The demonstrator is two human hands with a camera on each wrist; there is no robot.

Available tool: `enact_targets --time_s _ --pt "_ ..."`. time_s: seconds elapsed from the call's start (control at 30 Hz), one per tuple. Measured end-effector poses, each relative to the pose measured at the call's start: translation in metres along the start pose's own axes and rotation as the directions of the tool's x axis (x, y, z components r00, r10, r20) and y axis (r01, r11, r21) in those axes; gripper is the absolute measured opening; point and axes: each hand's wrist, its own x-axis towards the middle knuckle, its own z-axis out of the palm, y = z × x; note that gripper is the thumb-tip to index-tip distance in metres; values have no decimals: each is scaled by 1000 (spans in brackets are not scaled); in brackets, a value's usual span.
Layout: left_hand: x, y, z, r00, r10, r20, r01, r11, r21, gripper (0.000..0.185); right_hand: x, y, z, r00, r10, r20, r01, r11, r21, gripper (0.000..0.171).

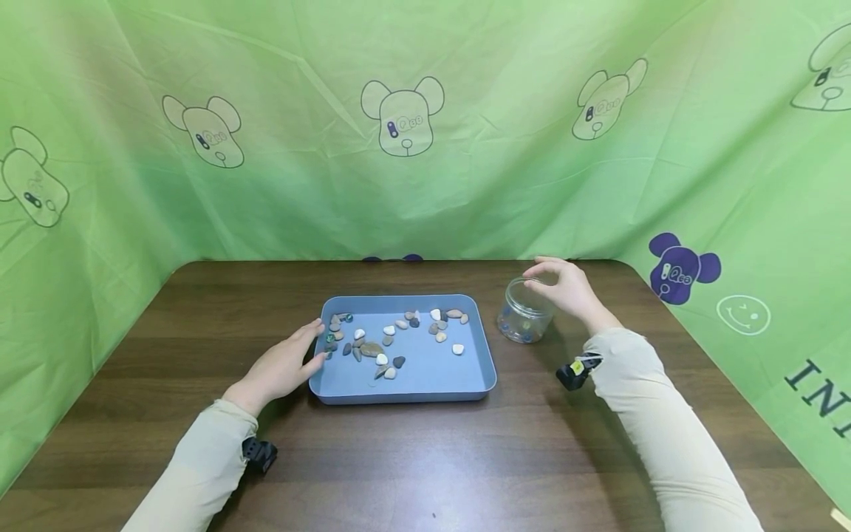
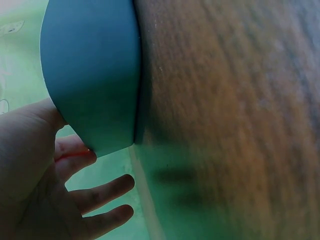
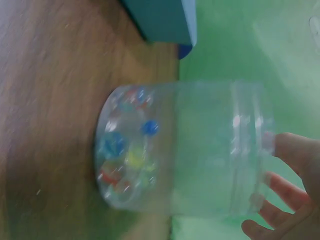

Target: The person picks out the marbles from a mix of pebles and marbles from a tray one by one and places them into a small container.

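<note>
Your brown wooden surface (image 1: 425,458) carries a blue tray (image 1: 425,380) in the middle, probably so loose stuff stays corralled. Your left hand (image 1: 282,366) rests on its left rim, fingers relaxed, likely steadying it. Just right of it stands a clear jar (image 1: 524,310); your right hand (image 1: 565,288) curls over its mouth. Pebbles (image 1: 388,343) scatter across the tray. The marbles (image 3: 125,155) inside the jar are blurry.

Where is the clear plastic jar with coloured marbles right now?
In the head view, the clear plastic jar stands on the brown wooden table, just right of the blue tray, with the right hand at its rim.
</note>
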Motion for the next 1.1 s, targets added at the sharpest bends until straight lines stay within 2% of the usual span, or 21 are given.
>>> enact_targets --time_s 0.47,0.87,1.1 --pt "-1 0 0 1000 13 -28 -13 1000 9 51 14 -64 23 992 -109 69 102 990 97 20" --pt "-1 0 1 1000 6 -15 -6 1000 -4 53 29 -102 61 981 -144 128 112 968 225 21" --pt "0 0 1 1000 -2 -8 2 1000 -4 53 39 -121 87 973 -182 145 144 961 235 20"
